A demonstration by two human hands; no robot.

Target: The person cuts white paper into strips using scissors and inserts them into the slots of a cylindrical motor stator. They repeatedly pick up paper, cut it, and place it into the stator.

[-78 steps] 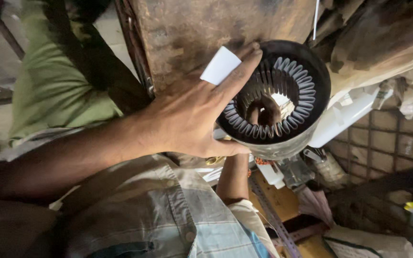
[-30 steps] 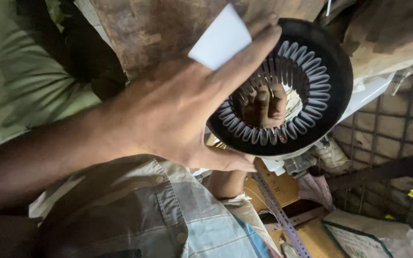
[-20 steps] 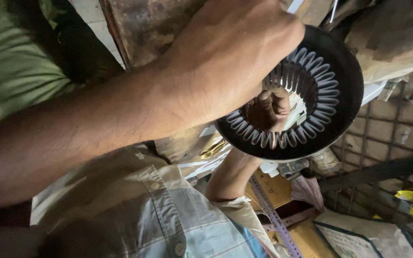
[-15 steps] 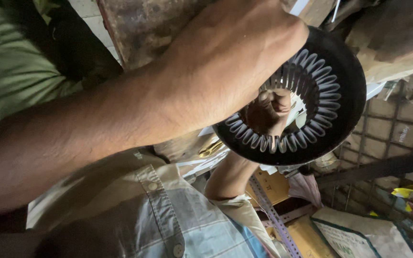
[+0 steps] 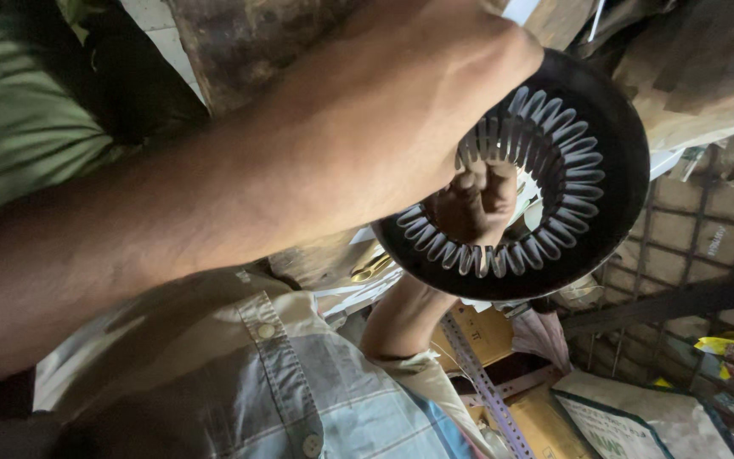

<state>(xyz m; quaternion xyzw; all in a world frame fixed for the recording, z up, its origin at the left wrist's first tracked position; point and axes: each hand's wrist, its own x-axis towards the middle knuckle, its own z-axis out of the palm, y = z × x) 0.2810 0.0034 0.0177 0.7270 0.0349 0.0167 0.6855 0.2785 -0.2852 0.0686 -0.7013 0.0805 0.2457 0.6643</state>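
Note:
A dark round stator [image 5: 613, 170] with a ring of pale slots fills the upper right. My left hand [image 5: 418, 93] is curled over its upper-left rim, back of the hand toward me. A white paper slip [image 5: 520, 8] sticks out past the knuckles at the top edge. My right forearm [image 5: 401, 314] rises from a checked sleeve behind the stator. Its bent fingers [image 5: 477, 200] show through the bore and hold the stator from the inside.
A rusty brown metal surface [image 5: 248, 42] stands behind my left arm. A green cloth [image 5: 19, 110] lies at the left. A perforated metal strip [image 5: 486, 382], cardboard [image 5: 477, 331], a printed sack [image 5: 630, 416] and a dark metal grid [image 5: 690, 246] lie below and to the right.
My left hand turned from an open palm with the slip between its fingers to a curled grip over the rim. The stator came closer and my right fingers showed in the bore.

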